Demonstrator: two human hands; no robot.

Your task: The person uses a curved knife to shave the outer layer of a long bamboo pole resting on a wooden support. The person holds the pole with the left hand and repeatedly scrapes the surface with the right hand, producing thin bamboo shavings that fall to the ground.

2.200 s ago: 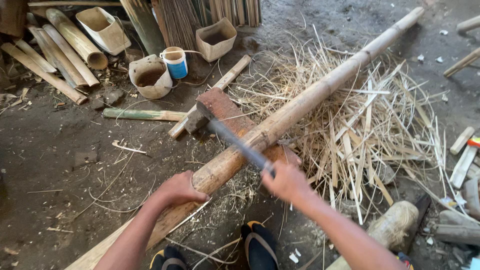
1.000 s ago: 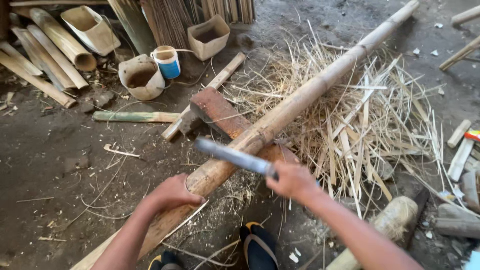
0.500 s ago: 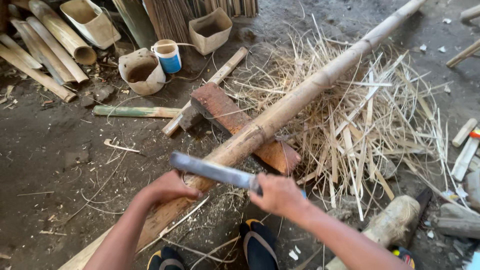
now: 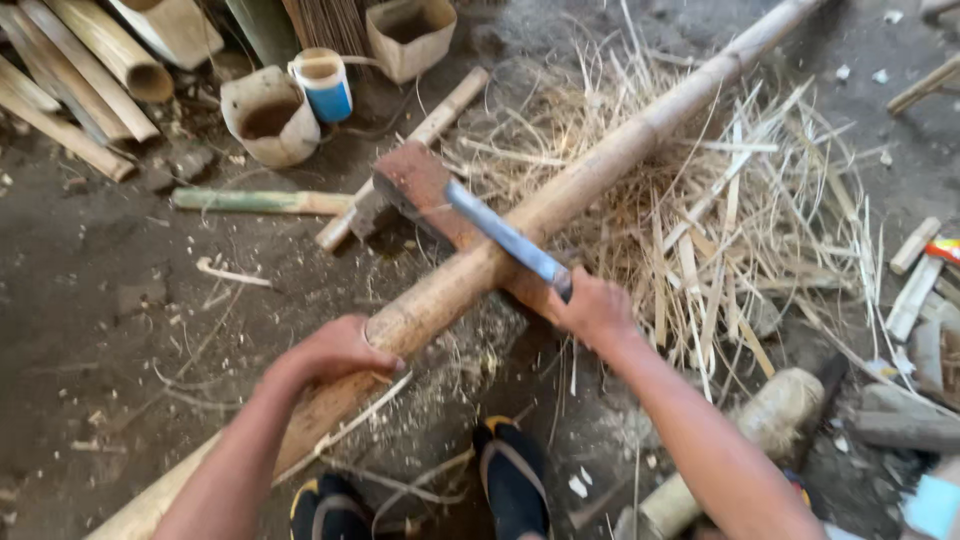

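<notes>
Here, upper left of frame I see cut bamboo sections (image 4: 90, 60), white plastic tub (image 4: 268, 115), blue-and-white cup (image 4: 323, 83). Lower left: my left hand (image 4: 330, 352) curled down on long tan bamboo pole (image 4: 560, 195) running diagonally to upper right. Centre: flat grey steel blade (image 4: 500, 235) lies across pole. My right hand (image 4: 595, 308) fisted around blade's handle. Right: pale bamboo shavings (image 4: 740, 230) heaped under pole.

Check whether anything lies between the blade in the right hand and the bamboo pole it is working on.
Nothing visible does. The right hand holds the long grey metal blade directly across the long tan bamboo pole, while the left hand grips the pole lower down, clear of the blade.
</notes>
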